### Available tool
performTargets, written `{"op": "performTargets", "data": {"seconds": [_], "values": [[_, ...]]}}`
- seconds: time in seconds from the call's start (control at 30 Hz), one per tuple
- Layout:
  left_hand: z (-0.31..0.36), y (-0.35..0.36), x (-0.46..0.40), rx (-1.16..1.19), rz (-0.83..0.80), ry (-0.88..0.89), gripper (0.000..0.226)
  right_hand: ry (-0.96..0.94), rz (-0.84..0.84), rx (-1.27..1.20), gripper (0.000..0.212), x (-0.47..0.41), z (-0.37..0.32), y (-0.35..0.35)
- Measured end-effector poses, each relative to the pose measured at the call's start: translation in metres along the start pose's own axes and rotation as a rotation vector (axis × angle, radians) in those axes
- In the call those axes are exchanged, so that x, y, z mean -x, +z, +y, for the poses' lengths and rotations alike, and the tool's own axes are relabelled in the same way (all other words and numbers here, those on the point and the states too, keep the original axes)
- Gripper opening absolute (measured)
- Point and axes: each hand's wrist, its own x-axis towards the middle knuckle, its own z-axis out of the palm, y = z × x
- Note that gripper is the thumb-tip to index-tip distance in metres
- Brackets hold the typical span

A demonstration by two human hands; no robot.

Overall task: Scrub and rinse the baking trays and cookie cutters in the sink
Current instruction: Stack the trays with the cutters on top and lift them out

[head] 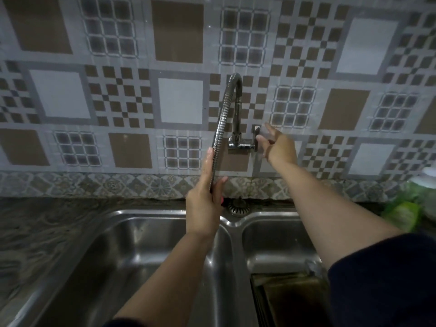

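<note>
baking tray (290, 300) — or what looks like one, dark and lying flat — sits in the right basin of the double sink (226, 223), at the sink's near right corner, partly cut off by the sleeve (387, 279). no cookie cutters can be made out. the left basin shows only bare steel.

the left hand (204, 204) holds the flexible spout (220, 128) of the wall tap low down, near its outlet, fingers mostly straight along the hose with the thumb on the other side — a loose grip, but a grip on the spout. the right hand (277, 147) reaches for the tap lever (256, 136), fingers spread and open, fingertips just beside the lever; whether they touch it i cannot tell. no water is visible.

judging from this, the step is aiming the spout and turning the water on, so the scrubbing has hardly begun. the risk lies in the aim: the outlet hangs over the divider and left basin, not over the tray, so water may miss it. a wet, light hold could let the hose spring away and spray the surface or wall tiles (179, 100). a strainer (237, 206) rests at the sink's back edge; green items (405, 213) sit at the surface's right edge.
</note>
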Motion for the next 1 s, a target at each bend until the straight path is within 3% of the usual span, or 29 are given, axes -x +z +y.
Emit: {"op": "performTargets", "data": {"seconds": [0.2,0.37,0.5,0.6,0.8,1.0], "values": [[0.017,-0.007,0.014,-0.217,-0.043,-0.037,0.082,0.048,-0.197,0.088,0.038,0.081,0.031,-0.028],[0.022,0.01,0.043,-0.674,0.093,0.275,0.086,0.183,-0.353,0.21,0.014,0.119,0.073,-0.076],[0.041,0.044,0.065,-0.656,-0.075,0.449,0.081,0.305,-0.394,0.222,0.029,0.119,0.111,-0.113],[0.049,0.084,0.083,-0.663,-0.353,0.358,0.073,0.323,-0.46,0.314,0.027,0.12,0.145,-0.135],[0.055,0.172,0.125,-0.712,-0.861,-0.141,0.056,0.25,-0.662,0.553,0.049,0.116,0.212,-0.164],[0.038,0.253,0.173,-0.624,-1.061,-0.35,0.055,0.318,-0.831,0.633,0.075,0.142,0.295,-0.149]]}}
